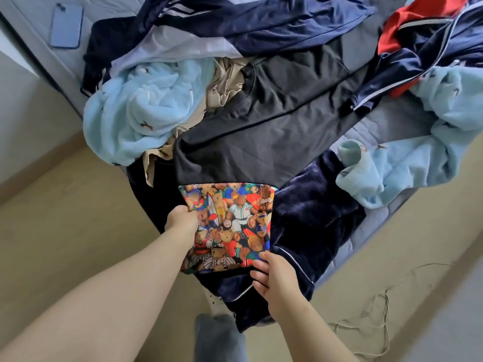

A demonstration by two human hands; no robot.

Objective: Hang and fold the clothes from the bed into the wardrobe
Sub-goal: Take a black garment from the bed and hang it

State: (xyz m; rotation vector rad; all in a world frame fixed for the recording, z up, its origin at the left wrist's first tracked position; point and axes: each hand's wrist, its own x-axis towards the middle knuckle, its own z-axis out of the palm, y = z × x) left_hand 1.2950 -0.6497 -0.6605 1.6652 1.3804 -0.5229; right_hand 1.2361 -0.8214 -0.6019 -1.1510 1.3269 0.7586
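I hold the bear print (230,226) at two points so it stays flat and taut for folding. My left hand (183,222) is curled round its left edge, and my right hand (273,276) pinches its lower right corner between thumb and fingers. It lies at the near edge of the bed (23,11), on a navy velvet piece (313,210) that is plush and sheeny, with thin white piping. The print is thin, smooth and roughly rectangular, and I judge it will crease cleanly. Its top edge meets a grey shirt (261,131), matte and limp; I cannot tell whether the two are one garment. Fluffy pale blue fleece (146,111) bunches up on the left. The wardrobe is out of view.
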